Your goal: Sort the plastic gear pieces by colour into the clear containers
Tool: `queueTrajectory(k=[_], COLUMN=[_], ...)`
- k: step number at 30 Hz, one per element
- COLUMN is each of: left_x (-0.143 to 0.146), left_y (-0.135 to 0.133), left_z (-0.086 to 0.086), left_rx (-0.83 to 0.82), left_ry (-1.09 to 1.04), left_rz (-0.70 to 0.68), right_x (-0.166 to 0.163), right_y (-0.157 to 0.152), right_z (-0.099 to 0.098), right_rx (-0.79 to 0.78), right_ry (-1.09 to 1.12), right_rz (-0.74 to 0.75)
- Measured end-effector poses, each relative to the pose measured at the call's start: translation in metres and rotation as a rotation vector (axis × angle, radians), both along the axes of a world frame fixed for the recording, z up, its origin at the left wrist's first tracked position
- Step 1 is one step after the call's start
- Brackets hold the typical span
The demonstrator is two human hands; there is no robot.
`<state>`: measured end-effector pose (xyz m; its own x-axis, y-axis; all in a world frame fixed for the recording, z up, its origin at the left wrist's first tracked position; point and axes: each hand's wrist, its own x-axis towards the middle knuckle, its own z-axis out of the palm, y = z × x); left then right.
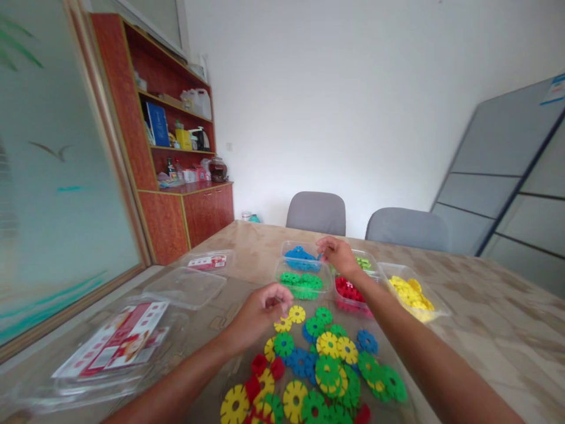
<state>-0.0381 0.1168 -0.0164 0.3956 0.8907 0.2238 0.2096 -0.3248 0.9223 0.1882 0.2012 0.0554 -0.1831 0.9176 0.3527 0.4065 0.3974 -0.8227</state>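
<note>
My right hand (339,255) reaches over the right edge of a clear tub of blue notched discs (301,258). Its thumb and fingertips are pinched together, with a bit of blue, seemingly a disc, at the tips. My left hand (268,303) hovers near the loose yellow discs (297,314), its fingers loosely curled and apart from the thumb, nothing visible in them. Below both hands spreads a mixed pile of yellow, green, blue and red notched discs (327,344). Nearer tubs hold green discs (304,281) and red discs (346,290).
A tub of yellow discs (411,293) stands at the right; light green discs (364,263) sit behind my right forearm. Clear lids with printed labels (115,338) lie at the left. Two grey chairs (316,212) stand across the table, with a wooden cabinet (163,218) at the back left.
</note>
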Motion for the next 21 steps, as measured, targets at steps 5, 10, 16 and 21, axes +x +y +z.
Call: queueTrajectory(k=[5, 10, 16, 21], left_x=[-0.02, -0.019, -0.004, 0.004], left_y=[0.007, 0.008, -0.007, -0.024], left_z=[0.012, -0.005, -0.014, -0.002], left_rx=[0.064, 0.14, 0.205, 0.141], left_ry=[0.198, 0.374, 0.477, 0.447], left_rz=[0.001, 0.04, -0.07, -0.302], right_x=[0.044, 0.096, 0.101, 0.079], right_y=[-0.068, -0.127, -0.136, -0.147], right_z=[-0.02, -0.058, -0.078, -0.06], right_rx=[-0.106, -0.056, -0.008, -0.067], right_ry=[-0.014, -0.33, -0.607, -0.456], right_rz=[0.147, 0.093, 0.084, 0.295])
